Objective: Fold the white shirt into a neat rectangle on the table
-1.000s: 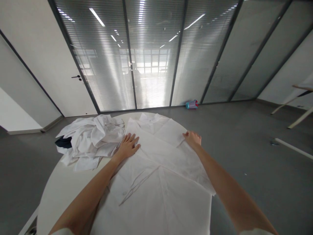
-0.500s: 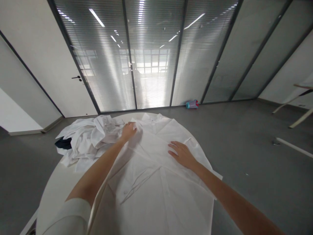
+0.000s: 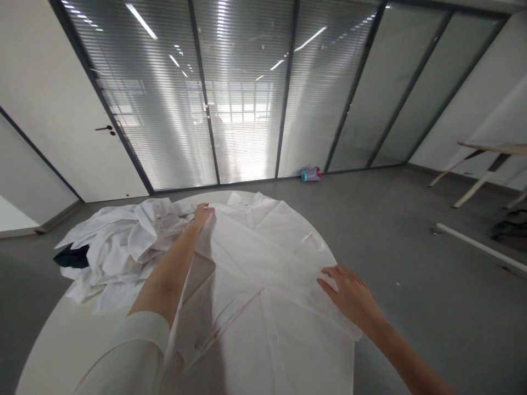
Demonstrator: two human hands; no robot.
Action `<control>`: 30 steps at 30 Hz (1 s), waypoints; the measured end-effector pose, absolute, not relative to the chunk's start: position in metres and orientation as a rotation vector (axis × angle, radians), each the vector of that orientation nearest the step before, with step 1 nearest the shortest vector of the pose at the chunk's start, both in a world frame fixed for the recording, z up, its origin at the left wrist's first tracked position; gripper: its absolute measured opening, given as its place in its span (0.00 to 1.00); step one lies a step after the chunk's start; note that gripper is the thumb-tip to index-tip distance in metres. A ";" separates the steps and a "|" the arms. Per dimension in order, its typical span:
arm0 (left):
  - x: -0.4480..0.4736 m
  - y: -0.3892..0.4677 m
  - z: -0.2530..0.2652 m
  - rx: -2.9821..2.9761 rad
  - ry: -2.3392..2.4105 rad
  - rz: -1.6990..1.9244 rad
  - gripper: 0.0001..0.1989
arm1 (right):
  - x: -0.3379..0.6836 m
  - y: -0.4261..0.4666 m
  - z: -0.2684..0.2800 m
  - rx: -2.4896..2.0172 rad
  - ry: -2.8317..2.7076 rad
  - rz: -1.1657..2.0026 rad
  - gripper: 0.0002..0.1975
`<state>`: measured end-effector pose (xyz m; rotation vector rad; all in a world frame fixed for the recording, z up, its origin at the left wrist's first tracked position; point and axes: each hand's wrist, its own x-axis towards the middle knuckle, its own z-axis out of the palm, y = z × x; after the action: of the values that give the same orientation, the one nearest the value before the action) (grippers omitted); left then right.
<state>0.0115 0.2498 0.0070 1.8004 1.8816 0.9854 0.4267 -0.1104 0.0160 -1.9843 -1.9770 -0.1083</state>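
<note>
A white button-up shirt (image 3: 251, 247) lies spread over the round white table, its collar at the far edge. My left hand (image 3: 203, 213) is closed on the shirt at its far left shoulder, pinching the cloth. Over the shirt's right edge, my right hand (image 3: 349, 291) is open, with thumb and fingers apart near the sleeve. Whether its fingertips touch the cloth, I cannot tell. The left part of the shirt, beside my forearm, is raised and creased.
A heap of crumpled white clothes (image 3: 127, 236) with a dark piece of cloth (image 3: 72, 256) lies at the left of the table (image 3: 49, 345). On the floor by the glass wall rests a blue and red basket (image 3: 310, 174). Another table (image 3: 489, 147) stands at far right.
My right hand has moved right and nearer, from the shirt's middle to its right edge. My left hand still grips the shoulder, drawn slightly left. The view has turned slightly to the right.
</note>
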 end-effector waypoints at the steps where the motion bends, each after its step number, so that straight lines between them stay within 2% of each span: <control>1: 0.010 0.251 0.008 1.822 1.893 0.984 0.19 | 0.436 -0.121 0.012 -1.990 -1.921 -0.083 0.20; 4: 0.005 0.256 0.017 1.953 1.874 0.942 0.22 | 0.459 -0.144 0.000 -2.004 -1.688 0.071 0.23; 9: -0.003 0.264 0.035 2.174 1.762 0.745 0.09 | 0.479 -0.160 -0.011 -1.986 -1.267 0.605 0.23; 11: -0.005 0.266 0.037 2.212 1.754 0.667 0.07 | 0.479 -0.162 -0.011 -1.909 -1.145 0.756 0.23; 15: -0.003 0.265 0.033 2.205 1.836 0.562 0.10 | 0.463 -0.167 0.001 -1.715 -0.846 0.911 0.22; 23: 0.010 0.251 0.024 2.156 2.043 0.481 0.12 | 0.441 -0.166 0.009 -1.680 -0.540 1.014 0.30; 25: 0.013 0.245 0.026 2.183 2.069 0.512 0.13 | 0.444 -0.164 0.005 -1.709 -0.577 1.006 0.34; 30: 0.044 0.206 0.032 2.367 2.019 0.676 0.19 | 0.446 -0.166 0.011 -1.688 -0.729 1.101 0.54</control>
<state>0.0444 0.2063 0.0316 2.3666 2.0192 0.6756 0.4462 -0.1658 0.0113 -1.6876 -0.7289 1.1014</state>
